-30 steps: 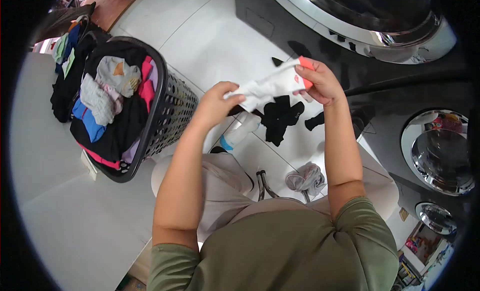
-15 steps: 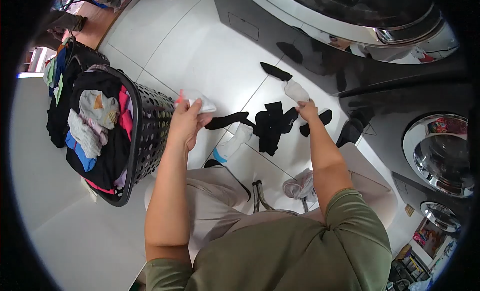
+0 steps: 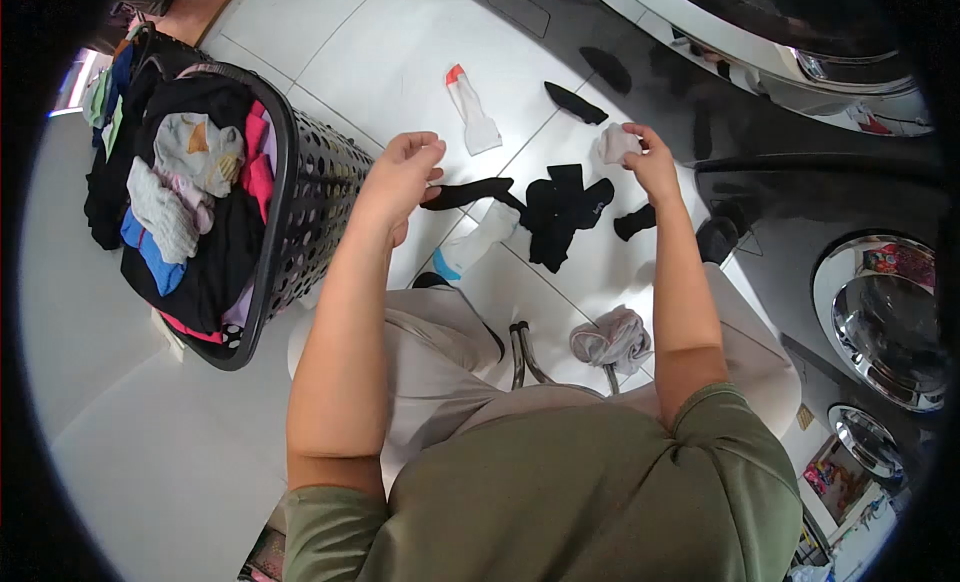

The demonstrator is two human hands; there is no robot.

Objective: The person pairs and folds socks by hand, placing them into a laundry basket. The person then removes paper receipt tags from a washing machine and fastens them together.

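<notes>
Pinched in the fingers of my right hand (image 3: pixel 652 167) is a bunched light grey sock (image 3: pixel 615 144), held up over the floor. My left hand (image 3: pixel 405 177) hangs empty beside the laundry basket, fingers loosely bent and thumb apart. Beyond it a white sock with a red end (image 3: pixel 473 112) lies flat on the tiles. A long black sock (image 3: pixel 468 192) lies just right of my left hand. Between my hands are a heap of black socks (image 3: pixel 560 217) and a white sock with a blue end (image 3: pixel 480 240). Another black sock (image 3: pixel 575 103) lies farther out, and one more (image 3: pixel 634 222) is partly behind my right forearm.
A dark perforated laundry basket (image 3: pixel 318 172), heaped with clothes, stands at the left, with a second basket (image 3: pixel 175 44) behind it. Dark front-loading machines (image 3: pixel 760 167) line the right side. A crumpled grey cloth (image 3: pixel 612 340) and metal chair legs (image 3: pixel 523 352) are near my knees.
My left hand has let go of the red-ended sock, which now lies on the floor. My right hand has lifted the light grey sock off the floor.
</notes>
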